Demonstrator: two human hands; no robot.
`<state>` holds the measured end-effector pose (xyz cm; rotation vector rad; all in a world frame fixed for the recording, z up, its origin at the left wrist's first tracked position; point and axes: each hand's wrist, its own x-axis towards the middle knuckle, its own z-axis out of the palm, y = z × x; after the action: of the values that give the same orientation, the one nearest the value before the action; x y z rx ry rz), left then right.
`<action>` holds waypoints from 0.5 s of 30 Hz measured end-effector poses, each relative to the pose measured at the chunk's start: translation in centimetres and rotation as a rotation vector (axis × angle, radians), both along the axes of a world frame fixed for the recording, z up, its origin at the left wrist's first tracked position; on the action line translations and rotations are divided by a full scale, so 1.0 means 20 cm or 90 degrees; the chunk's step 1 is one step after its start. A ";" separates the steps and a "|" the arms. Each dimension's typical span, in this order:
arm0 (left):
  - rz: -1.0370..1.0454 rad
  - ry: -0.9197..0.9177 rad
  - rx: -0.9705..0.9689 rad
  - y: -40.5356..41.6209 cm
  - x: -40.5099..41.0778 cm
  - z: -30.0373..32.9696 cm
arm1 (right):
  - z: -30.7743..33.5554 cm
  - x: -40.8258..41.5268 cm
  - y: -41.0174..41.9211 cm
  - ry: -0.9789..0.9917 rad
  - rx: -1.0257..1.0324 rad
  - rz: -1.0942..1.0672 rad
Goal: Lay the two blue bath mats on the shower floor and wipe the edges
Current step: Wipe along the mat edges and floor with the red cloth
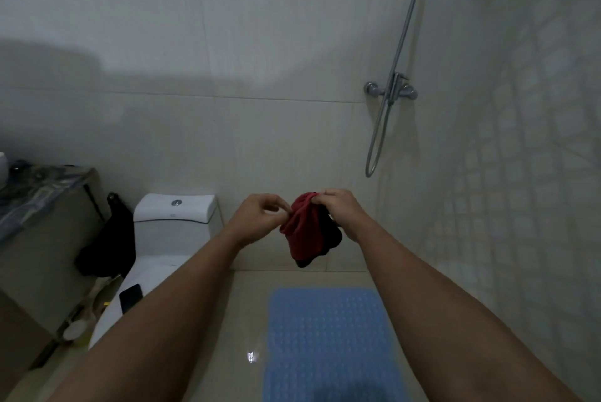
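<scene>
Both forearms reach forward; right hand grip pinched, left hand fingertips seemingly pinching too

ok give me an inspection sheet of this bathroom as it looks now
surface: tiled shower floor, glossy.
job's things: one blue bath mat flat on the floor; second not seen; red cloth held above it.
clutter: black phone on toilet; black bag beside it.
grippers: left hand and right hand both pinch the cloth.
cables: shower hose hangs looped.
surroundings: shower mixer, vanity counter.
</scene>
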<state>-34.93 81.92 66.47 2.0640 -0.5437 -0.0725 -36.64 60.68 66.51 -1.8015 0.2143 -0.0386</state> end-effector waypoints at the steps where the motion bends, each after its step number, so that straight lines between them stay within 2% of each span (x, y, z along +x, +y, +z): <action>1: -0.010 -0.003 0.015 -0.03 0.00 -0.02 | 0.00 0.00 -0.04 0.001 0.012 -0.002; 6: 0.007 -0.021 0.106 -0.21 0.04 -0.11 | 0.00 0.06 -0.25 0.034 0.040 0.029; 9: 0.012 0.020 0.108 -0.32 0.07 -0.14 | -0.03 0.09 -0.40 0.040 0.067 0.048; 11: 0.023 0.076 0.067 -0.39 0.08 -0.14 | -0.07 0.10 -0.50 0.050 0.092 0.051; 15: 0.079 0.240 -0.137 -0.51 0.08 -0.15 | -0.22 0.16 -0.66 0.116 0.121 0.085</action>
<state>-33.40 71.68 63.53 1.8098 -0.1815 -0.3104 -33.42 47.51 62.20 -1.6266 0.2198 0.2347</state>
